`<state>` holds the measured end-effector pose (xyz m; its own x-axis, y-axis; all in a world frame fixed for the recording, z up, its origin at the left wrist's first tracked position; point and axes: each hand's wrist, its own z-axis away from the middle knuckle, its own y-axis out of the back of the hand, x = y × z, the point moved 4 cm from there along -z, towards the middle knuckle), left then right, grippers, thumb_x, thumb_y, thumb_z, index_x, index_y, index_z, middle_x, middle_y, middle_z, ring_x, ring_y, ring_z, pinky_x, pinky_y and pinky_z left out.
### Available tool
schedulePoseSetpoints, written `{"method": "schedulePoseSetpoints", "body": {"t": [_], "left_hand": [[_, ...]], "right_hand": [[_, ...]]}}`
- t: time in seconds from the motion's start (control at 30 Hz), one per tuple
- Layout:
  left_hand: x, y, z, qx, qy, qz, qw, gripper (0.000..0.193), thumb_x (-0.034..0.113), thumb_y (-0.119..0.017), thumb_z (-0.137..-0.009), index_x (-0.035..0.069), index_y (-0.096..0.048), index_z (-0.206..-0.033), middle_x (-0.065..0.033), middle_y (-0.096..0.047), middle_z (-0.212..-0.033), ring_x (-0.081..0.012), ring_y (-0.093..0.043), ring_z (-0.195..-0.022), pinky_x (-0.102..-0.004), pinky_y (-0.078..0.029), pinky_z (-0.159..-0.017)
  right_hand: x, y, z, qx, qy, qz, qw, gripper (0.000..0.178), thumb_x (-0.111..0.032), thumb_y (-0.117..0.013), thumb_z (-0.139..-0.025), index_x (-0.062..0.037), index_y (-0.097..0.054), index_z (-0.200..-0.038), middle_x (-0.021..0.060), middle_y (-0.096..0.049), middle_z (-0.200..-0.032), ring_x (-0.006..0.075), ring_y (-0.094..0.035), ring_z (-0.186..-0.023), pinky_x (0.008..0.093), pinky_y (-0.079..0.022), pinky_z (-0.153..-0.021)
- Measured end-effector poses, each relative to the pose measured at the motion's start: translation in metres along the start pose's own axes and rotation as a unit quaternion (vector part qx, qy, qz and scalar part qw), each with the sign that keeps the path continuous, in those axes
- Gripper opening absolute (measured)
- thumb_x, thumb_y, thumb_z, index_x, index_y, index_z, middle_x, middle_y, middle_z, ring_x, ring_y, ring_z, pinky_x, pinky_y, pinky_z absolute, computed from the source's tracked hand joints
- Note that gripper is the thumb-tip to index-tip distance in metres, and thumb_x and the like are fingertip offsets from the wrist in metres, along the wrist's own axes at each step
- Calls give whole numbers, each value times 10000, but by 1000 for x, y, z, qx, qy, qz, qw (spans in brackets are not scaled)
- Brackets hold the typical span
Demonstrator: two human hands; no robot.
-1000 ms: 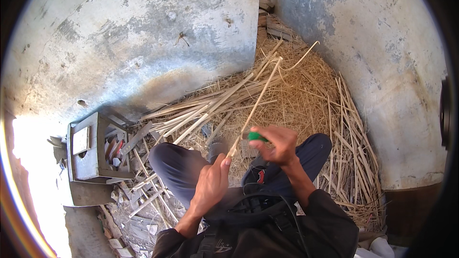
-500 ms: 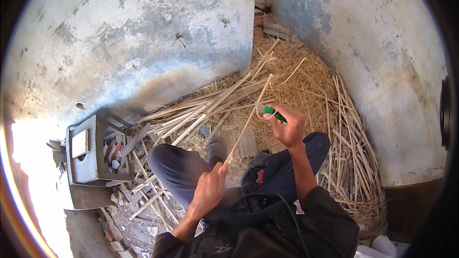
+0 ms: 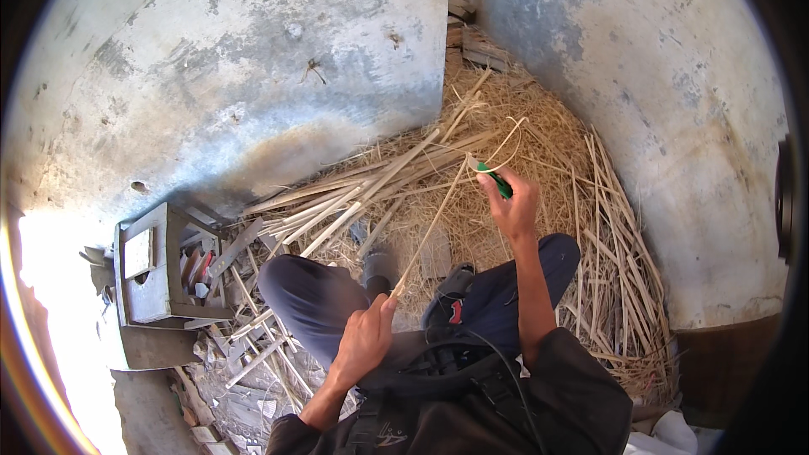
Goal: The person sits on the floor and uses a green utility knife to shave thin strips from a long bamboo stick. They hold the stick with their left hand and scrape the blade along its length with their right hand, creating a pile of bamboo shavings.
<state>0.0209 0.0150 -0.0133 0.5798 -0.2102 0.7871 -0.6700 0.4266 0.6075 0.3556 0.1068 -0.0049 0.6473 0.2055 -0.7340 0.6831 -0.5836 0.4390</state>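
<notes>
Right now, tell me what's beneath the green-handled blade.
Beneath the green-handled blade, held in the right hand, loose tan straw shows; anything under the straw or behind the hand is hidden.

Free room lies between the slanting strip (image 3: 431,228) and right forearm (image 3: 533,291), the right knee (image 3: 561,256) blocking rightward.

left hand (image 3: 366,339): grips near end of thin pale strip (image 3: 432,227) | right hand (image 3: 514,206): holds green-handled blade (image 3: 498,184) at strip's far end | beyond: shavings heap (image 3: 543,147), peeling wall (image 3: 278,50) | far left: wooden box (image 3: 150,297)
</notes>
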Motion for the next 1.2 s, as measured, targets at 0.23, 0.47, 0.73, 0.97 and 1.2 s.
{"method": "schedulePoseSetpoints", "body": {"t": [0.23, 0.47, 0.73, 0.97, 1.2], "left_hand": [[9, 7, -2, 23, 3, 36, 999, 250, 201, -502, -1169, 19, -549, -1004, -260, -575, -739, -529, -605, -739, -596, -434, -665], [29, 24, -15, 65, 26, 60, 996, 323, 247, -600, -1143, 4, -546, -936, -207, -501, -634, -433, -525, -571, -491, -395, -575], [44, 36, -24, 84, 5, 73, 994, 302, 235, -623, -1133, 8, -560, -943, -179, -489, -610, -366, -492, -521, -463, -385, -552], [55, 35, -25, 73, 2, 71, 995, 303, 236, -628, -1127, 11, -545, -942, -200, -498, -613, -434, -541, -562, -480, -394, -559], [62, 32, -21, 114, -24, 9, 993, 269, 233, -619, -1126, 31, -536, -968, -238, -550, -638, -508, -603, -632, -565, -419, -575]], "right_hand": [[12, -11, 11, -128, -176, -268, 938, 394, -399, -633, -1133, -37, -787, -1144, -80, -422, -661, 46, -361, -590, 282, -317, -559], [-21, -21, 47, -110, -14, -169, 979, 311, -302, -659, -1099, -15, -712, -1207, 10, -621, -767, 116, -568, -672, 298, -455, -620], [-68, -28, 66, -121, 148, -151, 970, 386, -415, -845, -963, -50, -780, -1070, 71, -719, -800, 228, -709, -652, 353, -538, -579], [-78, -28, 68, -113, 220, -124, 961, 382, -412, -895, -900, -77, -797, -1055, 41, -714, -775, 220, -708, -630, 347, -524, -548], [-84, -23, 65, -86, 218, -100, 967, 410, -487, -836, -940, -84, -818, -1010, 46, -726, -743, 230, -694, -599, 343, -507, -545]]}}
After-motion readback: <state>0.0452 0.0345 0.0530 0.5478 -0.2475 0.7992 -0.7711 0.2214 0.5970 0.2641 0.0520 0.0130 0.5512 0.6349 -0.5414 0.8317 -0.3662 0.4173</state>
